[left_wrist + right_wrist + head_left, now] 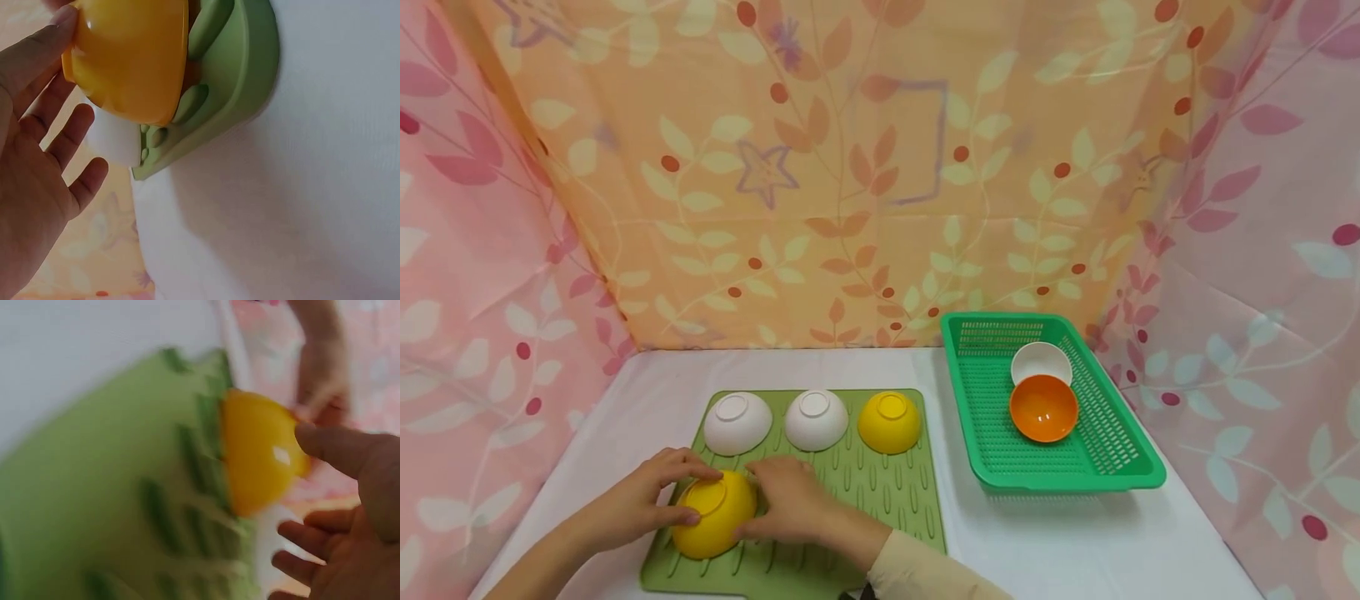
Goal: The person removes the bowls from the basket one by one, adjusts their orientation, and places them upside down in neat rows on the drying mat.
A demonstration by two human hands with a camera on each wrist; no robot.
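A yellow bowl (718, 521) sits upside down on the front left of a green drying mat (865, 533). My left hand (643, 500) pinches it near its foot between thumb and forefinger, while the other fingers spread loose in the left wrist view. On the bowl's right side is my right hand (797, 504), with the thumb at the yellow wall and the remaining fingers apart from it in the right wrist view. Along the mat's back edge stand two white bowls, one left (737, 429) and one central (816, 425), plus another yellow bowl (890, 427), all upside down.
A green plastic basket (966, 417) stands right of the mat on the white-covered table (1000, 542). Inside it, an orange bowl (1043, 408) overlaps a white bowl (1041, 360). Patterned cloth walls (850, 208) enclose the back and both sides.
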